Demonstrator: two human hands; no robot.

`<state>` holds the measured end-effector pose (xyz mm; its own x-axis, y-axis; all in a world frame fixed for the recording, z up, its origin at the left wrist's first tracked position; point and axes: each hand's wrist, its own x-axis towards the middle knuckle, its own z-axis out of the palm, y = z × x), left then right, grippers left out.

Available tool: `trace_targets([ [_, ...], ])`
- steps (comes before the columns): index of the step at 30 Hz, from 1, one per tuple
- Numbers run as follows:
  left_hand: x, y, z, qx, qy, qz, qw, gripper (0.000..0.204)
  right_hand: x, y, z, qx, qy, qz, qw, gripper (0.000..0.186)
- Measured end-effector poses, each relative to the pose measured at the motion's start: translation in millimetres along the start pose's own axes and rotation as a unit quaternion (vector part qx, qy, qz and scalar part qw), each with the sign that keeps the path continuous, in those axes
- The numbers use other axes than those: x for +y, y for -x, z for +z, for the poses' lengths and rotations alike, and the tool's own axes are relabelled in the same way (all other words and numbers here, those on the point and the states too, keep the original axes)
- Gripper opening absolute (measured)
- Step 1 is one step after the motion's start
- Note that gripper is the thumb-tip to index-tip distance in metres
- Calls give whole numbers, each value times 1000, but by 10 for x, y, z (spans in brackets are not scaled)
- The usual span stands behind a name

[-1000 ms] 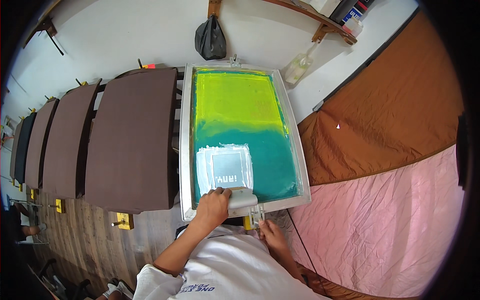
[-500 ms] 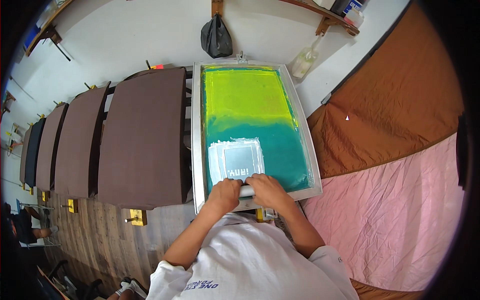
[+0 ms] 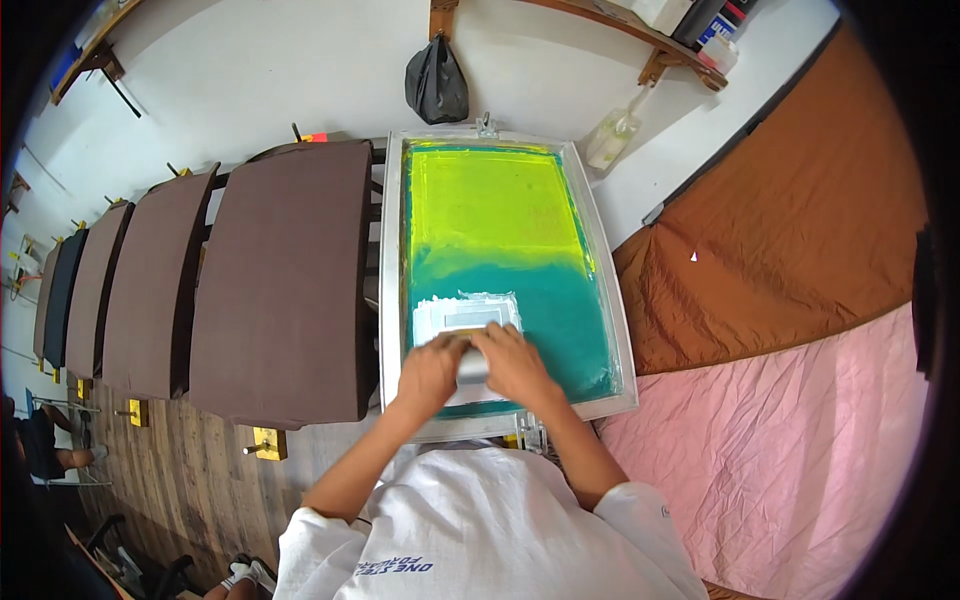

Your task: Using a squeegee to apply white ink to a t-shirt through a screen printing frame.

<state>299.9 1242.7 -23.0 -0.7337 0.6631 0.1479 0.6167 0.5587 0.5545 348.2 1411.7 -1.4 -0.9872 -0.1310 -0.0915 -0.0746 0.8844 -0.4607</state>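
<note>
Both my hands are closed round a squeegee (image 3: 467, 333), seen as a brownish strip between the fingers and slightly blurred. My left hand (image 3: 430, 372) grips its left side and my right hand (image 3: 512, 362) its right side, thumbs close together. Under them lies a printing screen with a pale metal frame (image 3: 392, 280). Its mesh is yellow-green (image 3: 490, 195) at the far part and teal (image 3: 565, 325) nearer me. A patch of white ink (image 3: 432, 312) surrounds a rectangular area by the squeegee, partly covered by my hands. The squeegee's blade is hidden.
On the left stands a row of boards (image 3: 285, 280) covered in dark brown cloth, with yellow blocks (image 3: 270, 443) at their near ends. Brown fabric (image 3: 760, 230) and pink fabric (image 3: 760, 440) spread on the right. A black bag (image 3: 437, 85) hangs on the wall. Another person's leg (image 3: 75, 458) shows far left.
Both hands and the squeegee have moved away from me, from the screen's near edge onto the white patch. The printed marking there is now covered. The view has shifted slightly.
</note>
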Motion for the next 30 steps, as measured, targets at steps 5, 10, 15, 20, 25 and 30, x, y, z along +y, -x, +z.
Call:
trace_targets([
  [5, 485, 598, 12, 6, -54, 12, 998, 48, -265, 703, 40, -1, -31, 16, 999, 43],
  [10, 436, 149, -296, -136, -10, -41, 990, 35, -158, 353, -292, -63, -15, 18, 998, 35],
  [15, 13, -448, -179, -57, -35, -26, 997, 31, 114, -251, -247, -20, 2, 18, 1000, 34],
  [20, 198, 73, 5, -65, -1, -11, 998, 43, 22, 260, 49, 59, -51, -3, 997, 39],
  [25, 617, 471, -158, -129, -2, -32, 991, 48, -141, 773, 15, 8, -100, 8, 995, 39],
  [30, 373, -186, -367, -163, -45, -53, 984, 31, -3, 97, -358, -55, -27, 30, 998, 28],
])
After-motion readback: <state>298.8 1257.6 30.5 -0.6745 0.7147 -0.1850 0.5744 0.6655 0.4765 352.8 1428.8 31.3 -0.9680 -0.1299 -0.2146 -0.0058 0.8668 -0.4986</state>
